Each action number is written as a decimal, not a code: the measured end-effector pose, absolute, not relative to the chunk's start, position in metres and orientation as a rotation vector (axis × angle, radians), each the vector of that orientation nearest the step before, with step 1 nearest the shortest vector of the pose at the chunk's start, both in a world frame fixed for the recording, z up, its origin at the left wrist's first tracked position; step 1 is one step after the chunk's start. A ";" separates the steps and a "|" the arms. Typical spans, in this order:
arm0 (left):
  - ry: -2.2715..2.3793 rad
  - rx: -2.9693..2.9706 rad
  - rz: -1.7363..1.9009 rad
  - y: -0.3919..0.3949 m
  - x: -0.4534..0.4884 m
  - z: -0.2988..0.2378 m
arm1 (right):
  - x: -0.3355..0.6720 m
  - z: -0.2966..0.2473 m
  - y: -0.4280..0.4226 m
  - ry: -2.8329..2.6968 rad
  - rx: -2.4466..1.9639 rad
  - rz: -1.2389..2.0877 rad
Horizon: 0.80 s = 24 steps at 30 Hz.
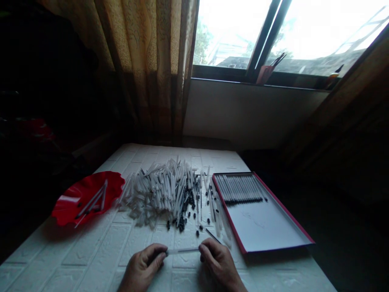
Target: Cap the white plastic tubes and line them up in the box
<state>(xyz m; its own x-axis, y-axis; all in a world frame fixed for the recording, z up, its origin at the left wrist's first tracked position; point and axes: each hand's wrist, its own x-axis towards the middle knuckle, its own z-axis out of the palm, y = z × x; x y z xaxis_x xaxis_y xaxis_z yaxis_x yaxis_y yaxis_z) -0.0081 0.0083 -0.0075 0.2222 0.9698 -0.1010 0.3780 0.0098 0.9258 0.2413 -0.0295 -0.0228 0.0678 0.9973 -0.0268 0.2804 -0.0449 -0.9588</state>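
Note:
Close to the near side of the table, my left hand and my right hand hold a pen level between them. Its barrel is clear, with a dark refill visible in the right part. The left thumb and index finger pinch one end; the right fingers pinch the other, hiding both tips. Just beyond lies a large heap of clear pen barrels and caps. Small black plugs and dark refills are scattered at its right edge. A thin dark refill lies right behind my right hand.
A shallow red-edged box on the right holds a row of pens. On the left, a wavy red dish contains a few pen pieces. The white brick-patterned table stands before a curtain and a window.

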 end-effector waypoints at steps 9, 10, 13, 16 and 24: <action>1.311 1.492 0.784 0.008 -0.008 -0.016 | 0.245 -0.022 -0.028 -1.249 -1.348 1.070; 1.307 1.498 0.764 0.009 -0.008 -0.015 | 0.243 -0.022 -0.027 -1.233 -1.364 1.061; 1.288 1.538 0.700 0.011 -0.010 -0.011 | 0.237 -0.020 -0.025 -1.173 -1.418 1.038; 1.299 1.575 0.697 0.012 -0.011 -0.007 | 0.233 -0.019 -0.025 -1.082 -1.418 1.091; 1.329 1.588 0.775 0.009 -0.007 -0.010 | 0.231 -0.018 -0.030 -0.872 -1.195 1.320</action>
<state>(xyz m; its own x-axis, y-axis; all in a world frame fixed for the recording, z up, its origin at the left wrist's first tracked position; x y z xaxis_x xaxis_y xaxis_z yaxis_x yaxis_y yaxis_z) -0.0070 0.0091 -0.0098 0.2264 0.9708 -0.0797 0.4083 -0.0203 0.9126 0.2310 -0.0300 -0.0176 0.1082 0.9813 -0.1591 -0.2393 -0.1297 -0.9622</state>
